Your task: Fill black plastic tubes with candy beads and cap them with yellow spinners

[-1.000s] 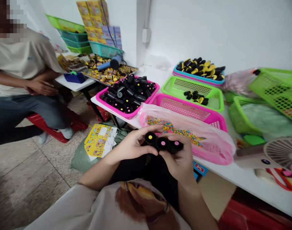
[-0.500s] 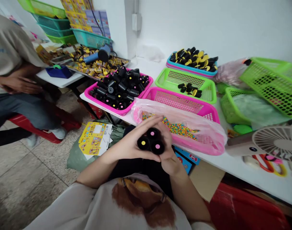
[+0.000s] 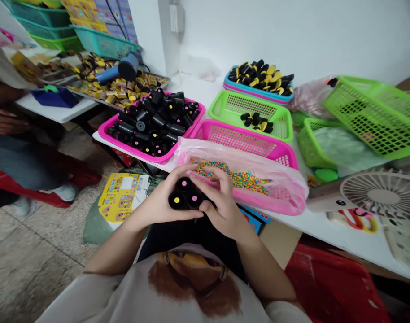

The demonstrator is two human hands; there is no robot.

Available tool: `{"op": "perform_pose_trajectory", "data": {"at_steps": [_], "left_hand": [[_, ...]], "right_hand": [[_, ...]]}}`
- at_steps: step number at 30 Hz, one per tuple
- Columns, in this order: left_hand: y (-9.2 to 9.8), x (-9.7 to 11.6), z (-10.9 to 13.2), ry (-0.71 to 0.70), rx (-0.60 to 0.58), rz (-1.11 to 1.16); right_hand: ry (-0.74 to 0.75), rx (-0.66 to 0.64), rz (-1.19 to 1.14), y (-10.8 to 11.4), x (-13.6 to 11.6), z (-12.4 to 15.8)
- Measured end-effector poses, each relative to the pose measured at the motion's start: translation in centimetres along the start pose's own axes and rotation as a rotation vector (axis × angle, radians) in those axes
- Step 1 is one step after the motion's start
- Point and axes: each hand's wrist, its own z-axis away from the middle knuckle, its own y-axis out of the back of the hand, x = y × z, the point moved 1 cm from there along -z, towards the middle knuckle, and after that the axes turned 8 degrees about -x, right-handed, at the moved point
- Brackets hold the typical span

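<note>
Three small black tubes (image 3: pixel 185 194) with yellow and pink dots on their ends are bunched into a triangle between my hands, above my lap. My left hand (image 3: pixel 163 202) wraps them from the left, fingers closed round them. From the right my right hand (image 3: pixel 221 204) cups the same bundle, its fingertips on top. Just beyond them a pink plastic bag of small coloured beads (image 3: pixel 240 177) lies in a pink basket (image 3: pixel 248 141) on the white table (image 3: pixel 342 240).
Left of it a pink tray (image 3: pixel 106 130) holds several black tubes. Behind are a green basket (image 3: pixel 285 128) and a blue tray (image 3: pixel 255 92) of black-and-yellow pieces. A white fan (image 3: pixel 376 195) and green baskets (image 3: pixel 369 112) stand right. Another person (image 3: pixel 6 125) sits at far left.
The three tubes, first spread in a row between my hands, are now pressed together into a tight cluster. The view has swung right and down, so the seated person slid toward the left edge.
</note>
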Motion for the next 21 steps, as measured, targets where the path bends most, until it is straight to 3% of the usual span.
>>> {"op": "perform_pose_trajectory", "data": {"at_steps": [9, 12, 15, 17, 19, 21], "left_hand": [[1.2, -1.0, 0.5, 0.003, 0.144, -0.100], [1.7, -0.9, 0.5, 0.006, 0.195, -0.073], [2.2, -1.3, 0.6, 0.031, 0.260, -0.023], [2.2, -1.8, 0.7, 0.038, 0.273, 0.051], [2.1, -2.4, 0.7, 0.027, 0.276, 0.102], [1.9, -2.8, 0.6, 0.010, 0.292, 0.108]], "right_hand": [[0.015, -0.090, -0.100, -0.5, -0.5, -3.3], [-0.040, -0.139, -0.013, 1.6, -0.3, -4.1], [-0.173, -0.222, 0.239, 5.3, 1.5, -4.5], [-0.327, -0.375, 0.400, 7.2, 3.3, -4.5], [-0.479, -0.524, 0.487, 8.0, 5.0, -4.2], [-0.558, -0.588, 0.515, 8.1, 6.0, -3.8]]}}
